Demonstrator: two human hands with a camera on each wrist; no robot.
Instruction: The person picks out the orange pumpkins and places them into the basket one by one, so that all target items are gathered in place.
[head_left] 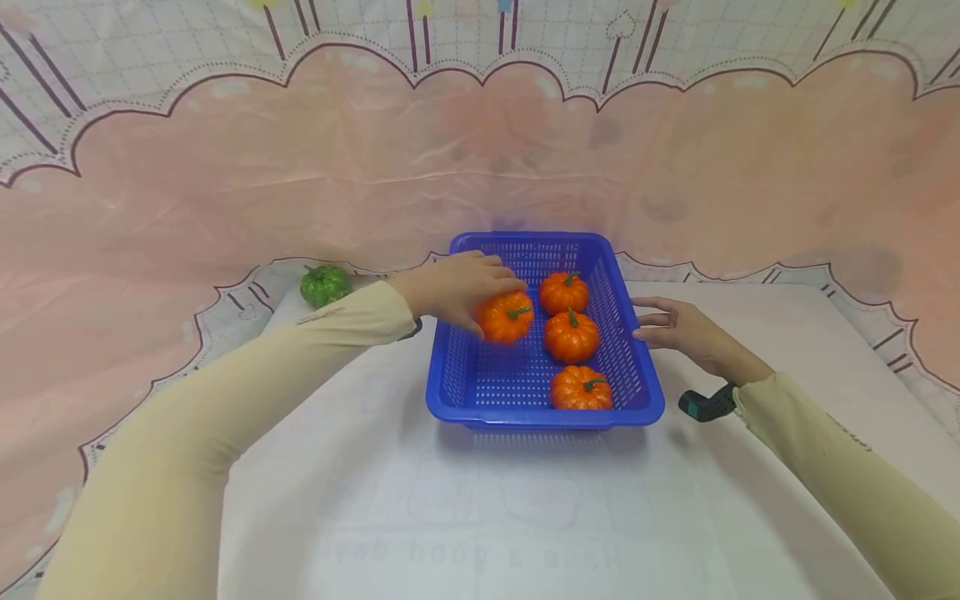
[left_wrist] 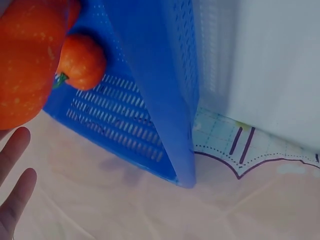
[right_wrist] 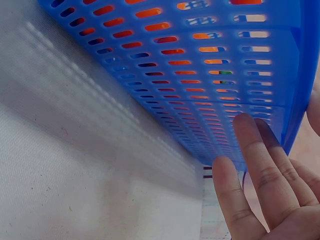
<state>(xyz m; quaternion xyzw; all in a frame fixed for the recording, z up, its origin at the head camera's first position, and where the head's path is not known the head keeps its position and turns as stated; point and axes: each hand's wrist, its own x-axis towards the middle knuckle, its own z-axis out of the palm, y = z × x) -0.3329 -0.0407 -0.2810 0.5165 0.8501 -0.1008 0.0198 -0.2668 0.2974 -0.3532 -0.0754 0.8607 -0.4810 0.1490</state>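
In the head view my left hand grips a small orange pumpkin with a green stem, over the left half of a blue plastic basket. Close up in the left wrist view, the held pumpkin fills the upper left corner, with two fingertips just below it. Three more orange pumpkins sit along the basket's right side: one at the back, one in the middle, one at the front. At the basket's right wall, my right hand rests with fairly straight fingers.
A green pumpkin stands at the far left of the white table, partly behind my left sleeve. A pink patterned sheet hangs behind the table. A dark wrist strap is on my right wrist.
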